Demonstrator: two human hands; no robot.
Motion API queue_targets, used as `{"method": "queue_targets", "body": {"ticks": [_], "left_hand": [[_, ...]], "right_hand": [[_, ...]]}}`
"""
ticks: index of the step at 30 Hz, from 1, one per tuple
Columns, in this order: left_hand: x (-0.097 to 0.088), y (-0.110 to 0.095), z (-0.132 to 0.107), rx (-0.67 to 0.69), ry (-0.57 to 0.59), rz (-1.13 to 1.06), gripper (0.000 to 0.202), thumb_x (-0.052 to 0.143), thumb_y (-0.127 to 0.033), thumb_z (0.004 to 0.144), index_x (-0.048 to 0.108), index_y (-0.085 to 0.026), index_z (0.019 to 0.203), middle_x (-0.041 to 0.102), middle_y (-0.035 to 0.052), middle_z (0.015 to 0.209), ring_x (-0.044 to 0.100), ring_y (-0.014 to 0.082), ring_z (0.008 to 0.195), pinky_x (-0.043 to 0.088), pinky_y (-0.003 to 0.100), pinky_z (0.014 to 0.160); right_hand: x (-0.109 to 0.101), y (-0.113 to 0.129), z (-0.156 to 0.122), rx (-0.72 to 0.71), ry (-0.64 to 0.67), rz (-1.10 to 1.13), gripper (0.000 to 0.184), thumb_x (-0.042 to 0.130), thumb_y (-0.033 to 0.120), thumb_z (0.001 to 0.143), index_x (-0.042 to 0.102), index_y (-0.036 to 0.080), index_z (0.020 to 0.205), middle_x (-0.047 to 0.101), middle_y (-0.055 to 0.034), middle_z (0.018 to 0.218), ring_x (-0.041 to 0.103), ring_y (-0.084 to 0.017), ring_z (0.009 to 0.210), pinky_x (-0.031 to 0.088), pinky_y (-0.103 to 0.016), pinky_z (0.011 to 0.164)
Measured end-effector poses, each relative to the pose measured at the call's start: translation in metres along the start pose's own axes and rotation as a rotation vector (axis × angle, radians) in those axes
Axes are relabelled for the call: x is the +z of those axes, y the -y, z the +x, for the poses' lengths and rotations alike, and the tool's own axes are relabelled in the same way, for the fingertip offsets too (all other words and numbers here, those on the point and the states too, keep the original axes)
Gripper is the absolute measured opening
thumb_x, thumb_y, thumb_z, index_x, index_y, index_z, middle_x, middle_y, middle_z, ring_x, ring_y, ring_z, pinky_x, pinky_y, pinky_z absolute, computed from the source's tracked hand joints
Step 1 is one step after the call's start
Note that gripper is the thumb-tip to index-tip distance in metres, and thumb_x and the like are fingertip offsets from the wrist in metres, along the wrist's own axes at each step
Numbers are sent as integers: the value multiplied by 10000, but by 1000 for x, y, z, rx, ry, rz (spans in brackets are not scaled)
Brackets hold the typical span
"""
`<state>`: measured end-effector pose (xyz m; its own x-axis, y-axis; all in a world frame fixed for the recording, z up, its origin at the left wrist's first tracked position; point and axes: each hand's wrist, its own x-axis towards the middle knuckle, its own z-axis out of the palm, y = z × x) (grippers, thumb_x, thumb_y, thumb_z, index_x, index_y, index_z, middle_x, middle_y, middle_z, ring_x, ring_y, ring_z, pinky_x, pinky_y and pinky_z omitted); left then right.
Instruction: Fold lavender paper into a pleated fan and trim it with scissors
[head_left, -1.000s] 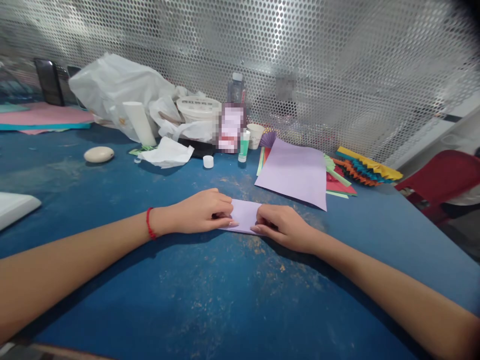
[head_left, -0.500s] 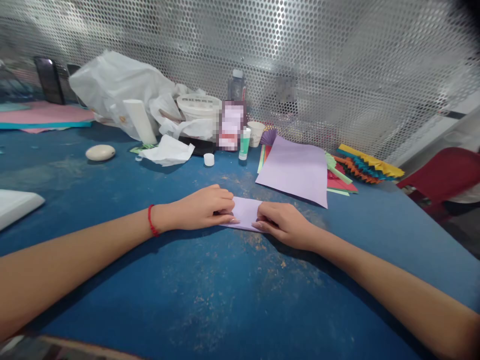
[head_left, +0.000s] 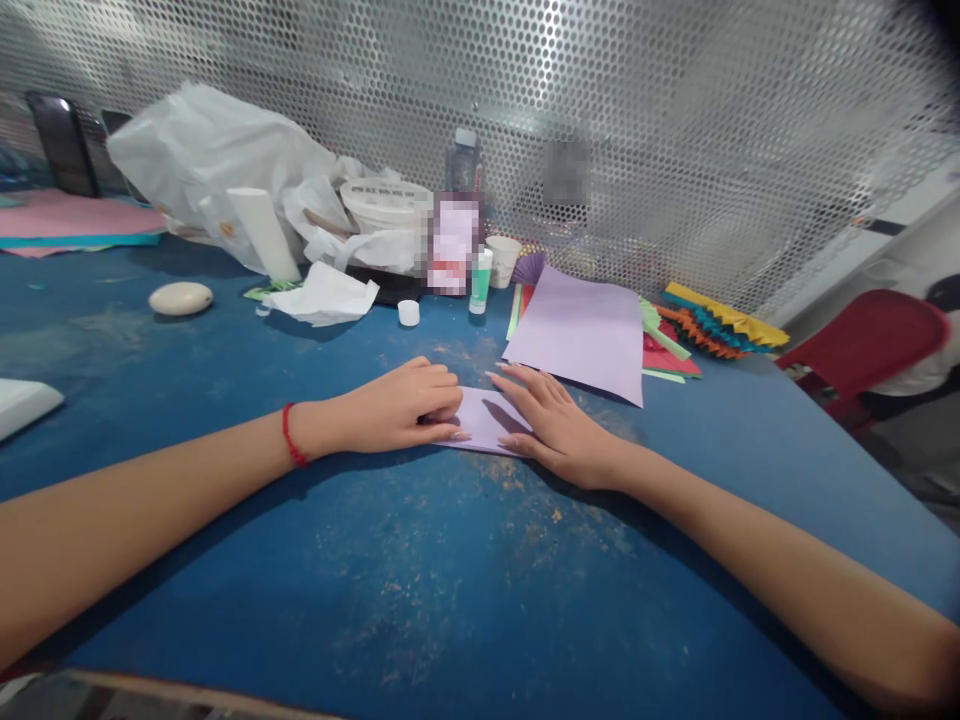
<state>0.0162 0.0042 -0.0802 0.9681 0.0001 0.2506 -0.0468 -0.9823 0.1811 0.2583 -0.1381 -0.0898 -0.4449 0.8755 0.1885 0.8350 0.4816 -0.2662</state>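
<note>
— What do we have at the hands?

— We see the left hand (head_left: 397, 408), a red thread bracelet (head_left: 291, 436) at its wrist, curled closed over the left end of a folded lilac paper (head_left: 489, 420), with its fingertips pinching the edge. The right hand (head_left: 559, 430) lies wide open, fingers spread, its lower fingers on the paper's right end, gripping nothing.

— And where is the paper?

— Flat on the blue table (head_left: 480, 590), between the hands, just below a large lilac sheet (head_left: 577, 335).

— Can we read any labels?

— Not really. The white tub (head_left: 386, 205) has a band of print, too small for us. The tall package (head_left: 454, 245) beside it is pixelated, and the green-and-white tube (head_left: 481, 282) and clear bottle (head_left: 463, 165) show nothing we can make out.

— What else is near?

— We have a paper cup (head_left: 502, 260), a white bottle cap (head_left: 408, 313), crumpled tissue (head_left: 322, 295), pleated paper fans (head_left: 720, 325) and a white plastic bag (head_left: 202, 150), all before a perforated metal screen (head_left: 637, 110).
</note>
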Motion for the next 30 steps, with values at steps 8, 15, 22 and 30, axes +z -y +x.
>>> {"method": "queue_targets", "body": {"ticks": [8, 15, 22, 30], "left_hand": [[0, 1, 1, 14, 10, 12, 402, 460, -469, 1063, 464, -192, 771, 492, -23, 733, 432, 171, 712, 276, 318, 758], [0, 1, 1, 20, 14, 26, 394, 472, -454, 1060, 465, -193, 765, 491, -19, 733, 440, 177, 724, 282, 320, 761], [-1, -3, 2, 24, -2, 37, 316, 511, -424, 1049, 525, -185, 841, 522, -17, 744, 464, 175, 712, 330, 320, 803], [2, -1, -1, -23, -86, 24, 444, 541, -469, 1025, 516, -160, 1342, 617, 135, 1252, 543, 278, 1198, 325, 446, 1136]], "right_hand": [[-3, -3, 2, 36, 171, -10, 637, 268, 518, 1101, 216, 171, 1633, 174, -154, 1693, 101, -255, 1580, 122, -564, 1262], [-3, -2, 2, 40, 191, -39, 605, 262, 475, 1111, 241, 164, 1629, 171, -173, 1694, 104, -260, 1580, 95, -546, 1264], [-4, -1, 1, 35, 210, -57, 677, 171, 558, 1097, 229, 147, 1632, 144, -197, 1693, 80, -277, 1581, 98, -562, 1259], [-6, 4, 2, 53, 212, -60, 687, 171, 593, 1088, 225, 180, 1634, 130, -165, 1700, 77, -271, 1581, 105, -558, 1264]]}}
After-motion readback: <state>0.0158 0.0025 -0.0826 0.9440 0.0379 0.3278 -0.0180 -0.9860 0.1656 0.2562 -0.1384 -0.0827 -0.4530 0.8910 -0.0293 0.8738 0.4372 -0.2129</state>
